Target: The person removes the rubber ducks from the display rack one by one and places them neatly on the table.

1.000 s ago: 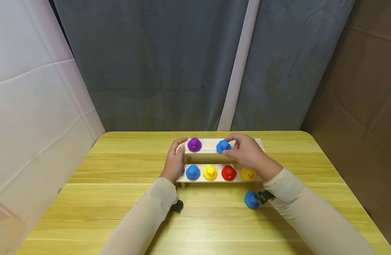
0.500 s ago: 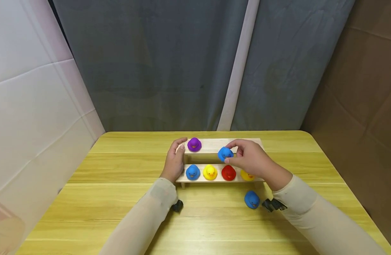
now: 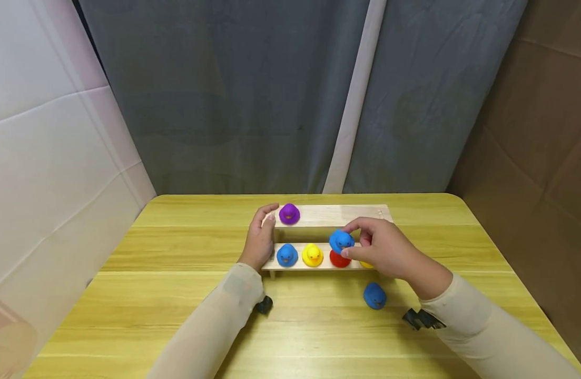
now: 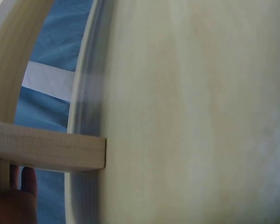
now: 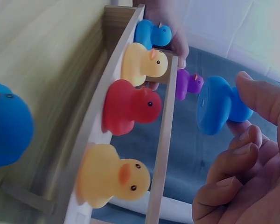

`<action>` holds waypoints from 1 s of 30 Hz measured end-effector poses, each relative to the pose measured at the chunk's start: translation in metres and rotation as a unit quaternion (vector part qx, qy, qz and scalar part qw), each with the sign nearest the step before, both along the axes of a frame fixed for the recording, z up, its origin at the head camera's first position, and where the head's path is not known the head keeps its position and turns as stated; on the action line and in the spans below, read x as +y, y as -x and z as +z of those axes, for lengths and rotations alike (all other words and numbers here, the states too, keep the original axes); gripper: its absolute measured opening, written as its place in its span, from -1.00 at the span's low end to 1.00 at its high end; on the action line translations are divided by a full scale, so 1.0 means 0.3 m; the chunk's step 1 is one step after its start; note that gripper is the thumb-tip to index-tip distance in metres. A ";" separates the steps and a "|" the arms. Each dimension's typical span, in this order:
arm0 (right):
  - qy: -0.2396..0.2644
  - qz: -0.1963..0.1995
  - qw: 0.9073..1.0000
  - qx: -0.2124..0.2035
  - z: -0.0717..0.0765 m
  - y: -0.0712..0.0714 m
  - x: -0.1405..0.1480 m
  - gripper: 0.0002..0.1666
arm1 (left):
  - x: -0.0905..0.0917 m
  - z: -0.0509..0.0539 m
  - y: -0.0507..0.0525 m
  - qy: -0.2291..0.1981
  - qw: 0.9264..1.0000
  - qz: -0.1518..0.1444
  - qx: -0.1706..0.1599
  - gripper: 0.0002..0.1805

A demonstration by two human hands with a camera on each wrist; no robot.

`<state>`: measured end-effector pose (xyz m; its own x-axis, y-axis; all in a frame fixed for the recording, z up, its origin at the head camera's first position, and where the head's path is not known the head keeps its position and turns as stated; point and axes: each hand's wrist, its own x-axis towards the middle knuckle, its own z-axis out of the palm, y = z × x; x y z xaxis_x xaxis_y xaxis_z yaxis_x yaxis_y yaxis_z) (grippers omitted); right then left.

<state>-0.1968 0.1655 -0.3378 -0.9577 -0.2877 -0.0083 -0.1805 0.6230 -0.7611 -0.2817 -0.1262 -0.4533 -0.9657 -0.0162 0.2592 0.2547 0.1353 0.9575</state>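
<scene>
Pinched between the right hand's [image 3: 387, 247] thumb and fingers is a blue duck [image 3: 341, 241], raised above the red duck [image 3: 338, 259]. The right wrist view shows this blue duck [image 5: 214, 107] tilted, off the shelf. The left hand [image 3: 258, 243] grips the left end of a two-level wooden rack [image 3: 318, 235]; part of its grip is hidden. A purple duck [image 3: 289, 214] sits on the upper level. Along the lower level stand a blue duck [image 3: 287, 255], a yellow duck [image 3: 312, 255], the red one, and another yellow duck [image 5: 109, 177] partly covered by the right hand.
Another blue duck [image 3: 375, 296] lies on the wooden table [image 3: 318, 331] in front of the rack's right end. Behind the table hangs a grey curtain [image 3: 224, 105]; pale cloth [image 3: 58, 158] is at the left, brown cloth [image 3: 532, 158] at the right.
The right hand has brought its blue duck off the upper level, towards the front and slightly right, over the red duck. The left hand has stayed at the rack's left end.
</scene>
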 end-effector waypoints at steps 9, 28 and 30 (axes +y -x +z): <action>0.009 0.011 1.000 0.017 -0.045 -0.036 0.049 -0.59 | 0.000 0.001 -0.003 0.001 1.000 0.000 -0.002 -0.56; 0.029 0.011 0.999 -0.024 -0.126 -0.096 0.072 -0.57 | 0.000 -0.002 0.003 -0.002 1.000 0.000 0.003 -0.57; 0.030 0.010 0.999 -0.026 -0.132 -0.099 0.069 -0.58 | -0.001 -0.002 0.002 -0.002 1.000 -0.001 0.004 -0.58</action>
<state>-0.1671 0.1863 -0.3774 -0.9504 -0.3084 -0.0404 -0.1515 0.5727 -0.8057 -0.2825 -0.1265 -0.4540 -0.9638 -0.0153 0.2660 0.2618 0.1320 0.9561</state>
